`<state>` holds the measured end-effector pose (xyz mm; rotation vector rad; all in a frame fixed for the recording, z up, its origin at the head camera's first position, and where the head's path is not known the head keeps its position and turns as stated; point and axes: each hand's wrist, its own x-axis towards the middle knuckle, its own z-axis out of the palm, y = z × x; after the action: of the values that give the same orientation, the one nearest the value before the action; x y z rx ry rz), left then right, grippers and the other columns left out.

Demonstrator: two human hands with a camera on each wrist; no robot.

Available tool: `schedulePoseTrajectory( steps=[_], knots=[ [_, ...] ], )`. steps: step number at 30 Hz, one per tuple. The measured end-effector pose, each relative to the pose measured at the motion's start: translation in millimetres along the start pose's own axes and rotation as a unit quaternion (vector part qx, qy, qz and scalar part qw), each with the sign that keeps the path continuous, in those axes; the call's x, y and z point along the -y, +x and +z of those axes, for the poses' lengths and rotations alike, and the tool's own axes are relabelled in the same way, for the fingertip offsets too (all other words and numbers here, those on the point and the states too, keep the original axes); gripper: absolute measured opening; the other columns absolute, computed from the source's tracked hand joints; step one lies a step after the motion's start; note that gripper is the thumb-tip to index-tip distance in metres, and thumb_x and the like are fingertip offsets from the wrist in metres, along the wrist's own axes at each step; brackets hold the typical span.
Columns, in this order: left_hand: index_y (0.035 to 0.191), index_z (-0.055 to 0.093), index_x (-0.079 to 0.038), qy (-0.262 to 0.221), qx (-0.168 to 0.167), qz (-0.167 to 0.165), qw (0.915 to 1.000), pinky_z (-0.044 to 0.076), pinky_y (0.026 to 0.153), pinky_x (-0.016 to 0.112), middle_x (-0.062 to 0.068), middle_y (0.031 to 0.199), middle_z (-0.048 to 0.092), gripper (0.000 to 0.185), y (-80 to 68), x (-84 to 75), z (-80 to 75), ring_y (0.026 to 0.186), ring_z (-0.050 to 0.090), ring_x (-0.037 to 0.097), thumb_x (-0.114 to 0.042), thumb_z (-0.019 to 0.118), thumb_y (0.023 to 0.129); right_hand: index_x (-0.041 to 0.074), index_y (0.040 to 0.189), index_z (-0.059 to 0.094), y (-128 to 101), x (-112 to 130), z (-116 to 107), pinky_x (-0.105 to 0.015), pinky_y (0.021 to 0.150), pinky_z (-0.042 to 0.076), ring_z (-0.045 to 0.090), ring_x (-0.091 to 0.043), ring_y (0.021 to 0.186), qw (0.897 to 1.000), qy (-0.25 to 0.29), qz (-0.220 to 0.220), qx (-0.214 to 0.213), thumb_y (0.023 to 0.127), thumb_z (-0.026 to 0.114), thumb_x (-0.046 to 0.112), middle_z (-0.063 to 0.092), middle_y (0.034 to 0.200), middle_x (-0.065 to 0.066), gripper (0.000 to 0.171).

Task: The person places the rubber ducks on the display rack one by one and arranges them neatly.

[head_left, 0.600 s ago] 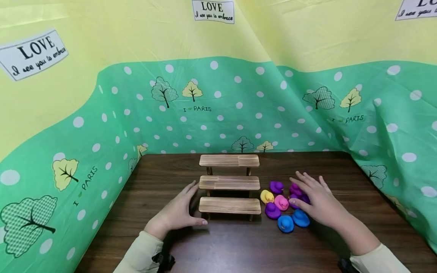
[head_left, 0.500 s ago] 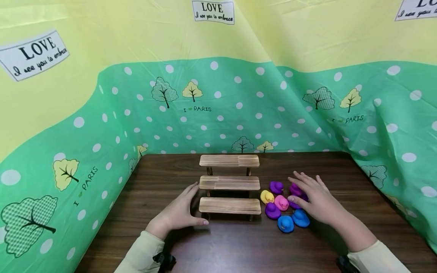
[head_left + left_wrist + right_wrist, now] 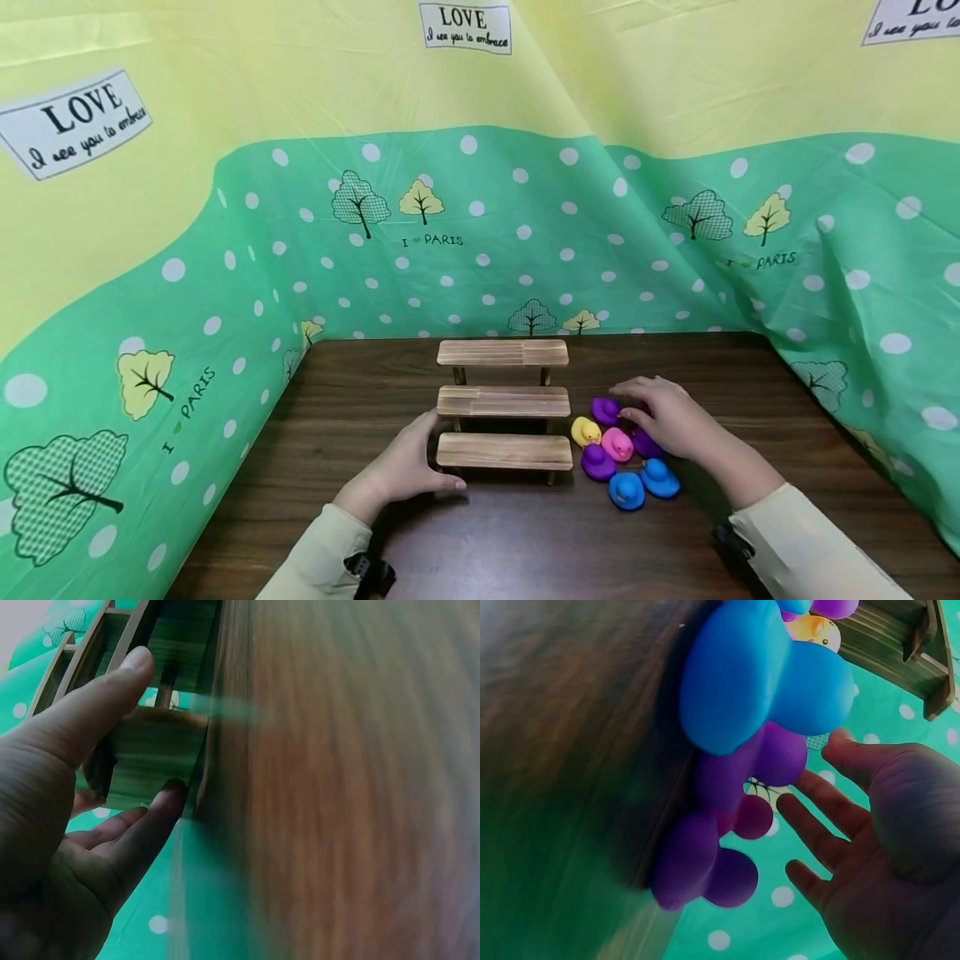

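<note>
Purple ducks (image 3: 604, 410) lie just under the right hand's (image 3: 663, 414) fingers

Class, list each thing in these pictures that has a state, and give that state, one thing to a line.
Wooden three-step stand: upright, steps bare.
Left hand: open, touching the stand's left end.
Right hand: open, over the purple ducks.
Toy ducks: clustered upright on the table, right of the stand.

Staged tabletop booth: printed backdrop cloth (image 3: 525, 208) around wooden table (image 3: 525, 542)
</note>
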<state>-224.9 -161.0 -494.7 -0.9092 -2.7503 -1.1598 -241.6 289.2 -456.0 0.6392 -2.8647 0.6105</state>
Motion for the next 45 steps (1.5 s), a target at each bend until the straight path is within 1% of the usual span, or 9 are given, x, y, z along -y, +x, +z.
schedulePoseTrajectory(
  steps=[3,6,11,18,25,31,34,37,45],
  knots=[
    [0.156,0.041,-0.014,-0.016,-0.004,-0.003,0.9999,0.046,0.109,0.046,0.005,0.146,0.057,0.109,1.4,-1.1,3.0,0.131,0.056,0.021,-0.030,0.102,0.067,0.008,0.128,0.074,7.4,0.1,4.3,-0.064,0.100,0.048,0.064,-0.039,0.119,1.000,0.008,-0.001,0.008,0.097,0.075,0.009,0.072,0.124,-0.011,0.031],
    [0.156,0.041,-0.013,-0.029,-0.003,-0.008,0.9996,0.045,0.110,0.046,0.006,0.148,0.056,0.107,2.5,-2.8,5.7,0.132,0.056,0.021,-0.027,0.102,0.069,0.007,0.126,0.074,12.5,0.1,8.0,-0.060,0.097,0.052,0.065,-0.037,0.116,1.000,0.018,0.014,0.021,0.098,0.074,0.008,0.072,0.121,-0.010,0.029],
    [0.155,0.040,-0.012,-0.045,0.005,-0.026,0.9986,0.045,0.110,0.045,0.008,0.147,0.057,0.103,3.0,-4.0,9.2,0.129,0.057,0.021,-0.021,0.100,0.071,0.007,0.124,0.075,16.1,-0.4,11.4,-0.058,0.093,0.054,0.066,-0.036,0.111,0.999,0.022,0.029,0.032,0.097,0.075,0.007,0.071,0.116,-0.009,0.027],
    [0.150,0.044,-0.011,-0.045,0.004,-0.048,0.9978,0.049,0.105,0.044,0.008,0.143,0.058,0.094,1.1,-2.5,13.2,0.122,0.060,0.021,-0.017,0.097,0.074,0.004,0.125,0.075,19.5,-5.2,15.9,-0.057,0.092,0.054,0.067,-0.036,0.109,0.999,0.015,0.031,0.036,0.095,0.077,0.007,0.072,0.114,-0.011,0.030],
    [0.146,0.049,-0.012,-0.055,-0.001,-0.062,0.9966,0.050,0.100,0.041,0.002,0.134,0.062,0.087,-0.3,0.3,15.5,0.115,0.062,0.017,-0.021,0.098,0.075,0.005,0.122,0.076,24.2,-6.4,18.1,-0.056,0.090,0.054,0.066,-0.035,0.106,0.998,0.015,0.045,0.042,0.093,0.079,0.007,0.071,0.111,-0.010,0.029],
    [0.146,0.051,-0.011,-0.062,0.005,-0.082,0.9947,0.050,0.102,0.043,0.003,0.135,0.063,0.088,-0.3,1.7,14.2,0.117,0.062,0.019,-0.028,0.099,0.074,0.006,0.120,0.075,26.3,-4.0,17.7,-0.062,0.096,0.052,0.065,-0.041,0.114,0.997,0.006,0.066,0.046,0.093,0.081,0.014,0.071,0.119,-0.015,0.030],
    [0.147,0.051,-0.009,-0.058,0.008,-0.090,0.9942,0.048,0.105,0.045,0.007,0.139,0.061,0.090,0.0,3.0,13.7,0.123,0.060,0.022,-0.031,0.099,0.074,0.004,0.121,0.074,26.5,-1.7,16.1,-0.063,0.095,0.052,0.066,-0.043,0.114,0.996,-0.005,0.079,0.037,0.092,0.083,0.020,0.072,0.120,-0.018,0.035],
    [0.147,0.051,-0.007,-0.058,0.012,-0.093,0.9939,0.047,0.106,0.047,0.009,0.140,0.060,0.091,0.5,4.2,13.6,0.126,0.058,0.024,-0.032,0.099,0.074,0.004,0.121,0.073,27.4,1.8,13.2,-0.061,0.091,0.054,0.068,-0.040,0.109,0.996,-0.004,0.089,0.015,0.091,0.083,0.026,0.073,0.116,-0.018,0.037],
    [0.148,0.050,-0.002,-0.061,0.010,-0.101,0.9929,0.044,0.109,0.049,0.014,0.143,0.059,0.094,1.2,5.0,13.7,0.130,0.056,0.028,-0.032,0.099,0.073,0.006,0.114,0.072,33.5,25.3,-8.6,-0.055,0.086,0.055,0.069,-0.036,0.102,0.995,0.052,0.066,-0.049,0.092,0.082,0.023,0.072,0.110,-0.013,0.030]
  ],
)
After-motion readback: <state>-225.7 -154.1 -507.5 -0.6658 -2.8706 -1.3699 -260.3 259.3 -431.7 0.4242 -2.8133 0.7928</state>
